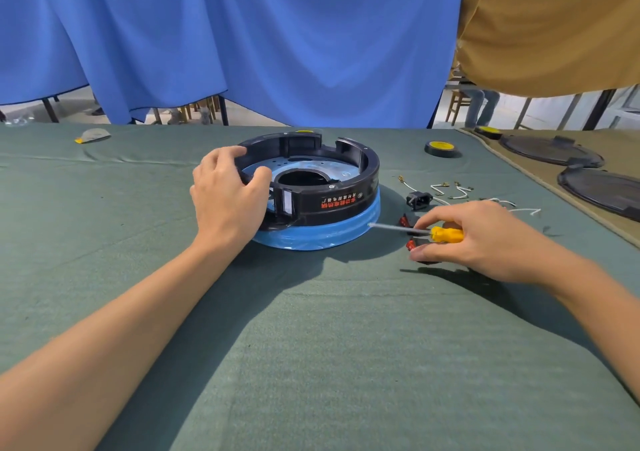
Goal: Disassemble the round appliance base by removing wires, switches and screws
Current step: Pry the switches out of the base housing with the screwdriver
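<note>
Head view: round black base (pixel 341 194), blue lower band, sitting on table (pixel 311 346) centre; left hand (pixel 227 201) grip clamping its rim; right hand (pixel 485 239) grip pinching yellow screwdriver (pixel 446 235); wires (pixel 460 196), red switches (pixel 403 221) lying beside.

We look through one wide-angle camera worn on the head, facing forward and down over the green-clothed table (pixel 311 364). It is near enough that the left hand (pixel 228 201) and right hand (pixel 485 239) sit mid-frame, with a blue curtain (pixel 242 35) behind.

bright even light | soft shadows toward viewer | wide-angle edge bending | sharp
</note>
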{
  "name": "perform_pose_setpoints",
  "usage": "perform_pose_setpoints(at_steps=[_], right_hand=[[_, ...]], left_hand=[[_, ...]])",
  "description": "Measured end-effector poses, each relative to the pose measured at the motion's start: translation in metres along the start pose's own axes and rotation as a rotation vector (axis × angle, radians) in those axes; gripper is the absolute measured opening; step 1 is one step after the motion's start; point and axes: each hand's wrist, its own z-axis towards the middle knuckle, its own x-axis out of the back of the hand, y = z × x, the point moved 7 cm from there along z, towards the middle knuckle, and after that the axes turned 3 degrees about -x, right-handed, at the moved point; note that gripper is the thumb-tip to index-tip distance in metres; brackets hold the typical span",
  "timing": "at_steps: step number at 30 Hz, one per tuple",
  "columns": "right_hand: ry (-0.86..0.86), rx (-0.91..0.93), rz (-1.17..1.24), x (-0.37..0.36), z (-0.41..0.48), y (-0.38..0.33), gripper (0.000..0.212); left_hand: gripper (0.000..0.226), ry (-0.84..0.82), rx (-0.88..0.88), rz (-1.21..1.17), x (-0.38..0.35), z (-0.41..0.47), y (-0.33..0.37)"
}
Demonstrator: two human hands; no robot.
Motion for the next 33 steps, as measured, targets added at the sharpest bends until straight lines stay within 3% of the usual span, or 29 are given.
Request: perform_pose_setpoints(at_steps=[3, 6, 11, 21, 28, 31, 33], right_hand=[[0.115, -0.005, 0.119, 0.013, -0.003, -0.002, 0.047], [0.204, -0.018, 0.216, 0.02, -0.005, -0.004, 0.044], [0.286, -0.047, 0.325, 0.022, -0.003, -0.007, 0.045], [0.33, -0.082, 0.508, 0.028, 0.011, -0.034, 0.032], [0.347, -0.137, 0.388, 0.017, 0.025, -0.049, 0.03], [0.346, -0.255, 0.385, 0.009, 0.033, -0.05, 0.053], [0.277, -0.311, 0.395, 0.002, 0.036, -0.054, 0.056]], left_hand=[[0.047, 0.03, 0.195, -0.018, -0.001, -0.006, -0.009], [0.055, 0.05, 0.308, -0.22, -0.002, -0.003, -0.018], [0.061, 0.058, 0.371, -0.429, 0.003, 0.009, -0.035], [0.042, -0.192, 0.409, -0.679, 0.014, 0.032, -0.063], [0.039, -0.531, 0.395, -0.52, 0.019, 0.04, -0.054], [0.023, -0.54, 0.393, -0.415, 0.018, 0.043, -0.051], [0.014, -0.476, 0.4, -0.378, 0.02, 0.045, -0.052]])
